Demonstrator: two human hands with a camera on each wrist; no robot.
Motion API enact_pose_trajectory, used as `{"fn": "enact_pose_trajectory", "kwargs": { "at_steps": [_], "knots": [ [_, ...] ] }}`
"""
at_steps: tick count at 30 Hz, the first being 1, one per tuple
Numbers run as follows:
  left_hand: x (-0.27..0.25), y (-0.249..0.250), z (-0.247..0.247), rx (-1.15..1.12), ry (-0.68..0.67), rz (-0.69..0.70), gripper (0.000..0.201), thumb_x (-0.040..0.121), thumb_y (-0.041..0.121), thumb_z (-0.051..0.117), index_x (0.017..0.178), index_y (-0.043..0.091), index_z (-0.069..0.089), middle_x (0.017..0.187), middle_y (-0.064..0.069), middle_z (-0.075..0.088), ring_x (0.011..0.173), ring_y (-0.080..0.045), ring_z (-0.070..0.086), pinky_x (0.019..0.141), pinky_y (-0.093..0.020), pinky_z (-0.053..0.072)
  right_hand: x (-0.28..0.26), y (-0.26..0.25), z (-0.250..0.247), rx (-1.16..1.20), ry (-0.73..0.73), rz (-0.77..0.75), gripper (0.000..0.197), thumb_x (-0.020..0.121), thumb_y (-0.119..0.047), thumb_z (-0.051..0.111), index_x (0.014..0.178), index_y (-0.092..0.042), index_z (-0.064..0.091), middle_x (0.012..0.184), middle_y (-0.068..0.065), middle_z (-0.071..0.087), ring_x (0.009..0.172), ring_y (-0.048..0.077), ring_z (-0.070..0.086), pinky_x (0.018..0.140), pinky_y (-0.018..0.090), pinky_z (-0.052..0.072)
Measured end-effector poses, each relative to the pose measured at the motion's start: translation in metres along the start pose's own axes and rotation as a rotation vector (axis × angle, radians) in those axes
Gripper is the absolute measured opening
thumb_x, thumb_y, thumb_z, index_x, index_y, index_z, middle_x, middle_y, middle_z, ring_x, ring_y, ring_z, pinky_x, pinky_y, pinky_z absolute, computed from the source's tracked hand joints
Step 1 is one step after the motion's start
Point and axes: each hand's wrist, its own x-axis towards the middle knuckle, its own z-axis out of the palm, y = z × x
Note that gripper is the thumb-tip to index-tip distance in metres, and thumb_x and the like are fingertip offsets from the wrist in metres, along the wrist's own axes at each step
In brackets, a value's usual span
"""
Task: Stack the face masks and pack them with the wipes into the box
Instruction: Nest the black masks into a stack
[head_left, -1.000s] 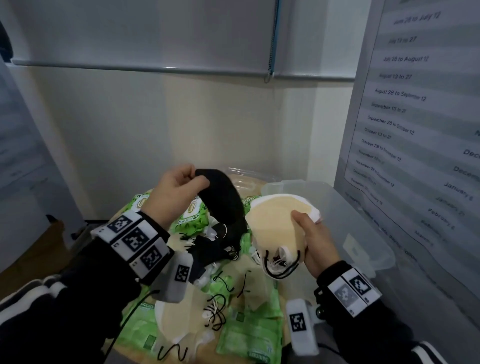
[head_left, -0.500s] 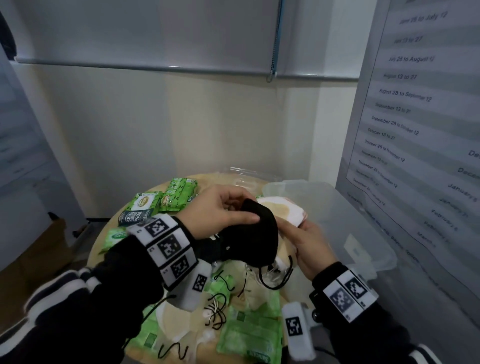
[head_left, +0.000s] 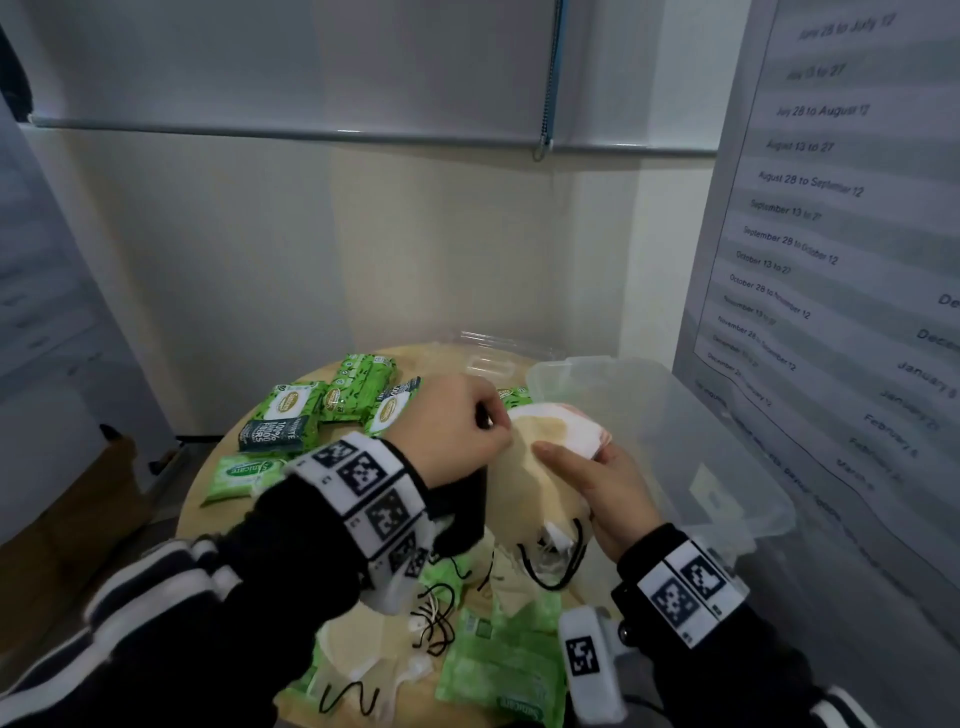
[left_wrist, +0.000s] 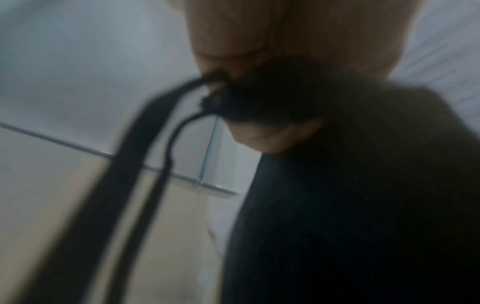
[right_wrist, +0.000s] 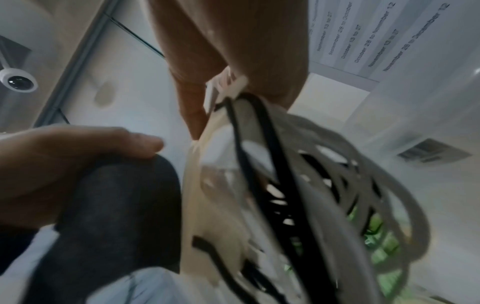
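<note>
Since a moment ago, the black mask (head_left: 460, 512), gripped in the curled fingers of the left hand (head_left: 457, 423), has been lowered beside the beige mask stack (head_left: 540, 467), which is pinched by the right hand (head_left: 605, 491) beside the clear box (head_left: 670, 415).

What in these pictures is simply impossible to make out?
- How many masks are in the stack: head view, its edges are too small to count and the right hand covers part.
- Most of the black mask: head view, the left hand and wrist hide it; left wrist view is blurred.
- Inside of the clear box: frosted walls.
</note>
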Motion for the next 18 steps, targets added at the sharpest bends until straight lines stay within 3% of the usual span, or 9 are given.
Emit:
{"fn": "enact_pose_trajectory", "kwargs": {
  "at_steps": [4,7,9,11,14,16,18],
  "knots": [
    [-0.001,0.003,0.023,-0.128,-0.095,-0.024,0.013,0.077,0.024,0.073,0.087,0.017,0.069,0.071,0.004,0.063,0.057,0.002,0.053,0.059,-0.010,0.041,-0.004,0.000,0.006,0.028,-0.042,-0.019,0.030,0.083,0.011,0.055,0.105,-0.007,0.064,0.092,0.006,0.073,0.079,0.011,0.069,0.068,0.019,0.054],
    [0.001,-0.001,0.024,-0.365,-0.139,-0.060,0.018,0.077,0.013,0.073,0.093,0.018,0.066,0.072,0.004,0.063,0.059,-0.002,0.054,0.063,-0.011,0.043,-0.005,-0.006,0.002,0.051,-0.040,0.000,0.029,0.088,0.002,0.054,0.116,-0.002,0.061,0.104,0.015,0.070,0.088,0.017,0.069,0.074,0.023,0.057],
    [0.002,-0.005,0.026,-0.381,-0.126,-0.013,0.023,0.078,0.006,0.070,0.096,0.019,0.066,0.079,-0.001,0.065,0.065,-0.009,0.054,0.069,-0.017,0.045,-0.004,-0.009,0.001,0.046,-0.033,0.027,0.030,0.091,-0.003,0.054,0.120,-0.002,0.059,0.110,0.018,0.068,0.093,0.021,0.068,0.078,0.025,0.057],
    [0.004,-0.009,0.027,-0.325,-0.051,0.075,0.029,0.076,0.005,0.071,0.100,0.022,0.067,0.080,0.002,0.062,0.066,-0.007,0.049,0.071,-0.019,0.044,-0.003,-0.011,0.002,0.035,-0.028,0.044,0.031,0.093,-0.008,0.052,0.123,-0.003,0.057,0.113,0.019,0.067,0.099,0.024,0.065,0.082,0.027,0.055],
    [0.013,-0.017,0.029,-0.137,0.103,0.187,0.052,0.069,0.021,0.080,0.117,0.027,0.058,0.095,0.006,0.053,0.084,0.001,0.044,0.083,-0.013,0.036,-0.002,-0.014,0.005,0.026,-0.029,0.026,0.025,0.094,-0.011,0.049,0.116,-0.009,0.061,0.106,0.012,0.070,0.095,0.023,0.067,0.079,0.026,0.057],
    [0.018,-0.022,0.031,-0.107,0.165,0.160,0.064,0.069,0.034,0.080,0.126,0.024,0.051,0.110,0.004,0.050,0.102,-0.006,0.044,0.093,-0.019,0.033,-0.002,-0.017,0.004,0.033,-0.039,-0.006,0.021,0.095,-0.013,0.047,0.107,-0.016,0.063,0.095,0.003,0.073,0.087,0.015,0.069,0.073,0.023,0.057],
    [0.021,-0.026,0.032,-0.167,0.108,0.060,0.058,0.076,0.040,0.072,0.127,0.022,0.049,0.113,0.005,0.052,0.103,-0.006,0.047,0.089,-0.014,0.035,-0.002,-0.021,0.005,0.061,-0.070,-0.024,0.021,0.097,-0.015,0.044,0.104,-0.020,0.063,0.089,-0.002,0.074,0.084,0.010,0.070,0.073,0.021,0.057]
  ]
}}
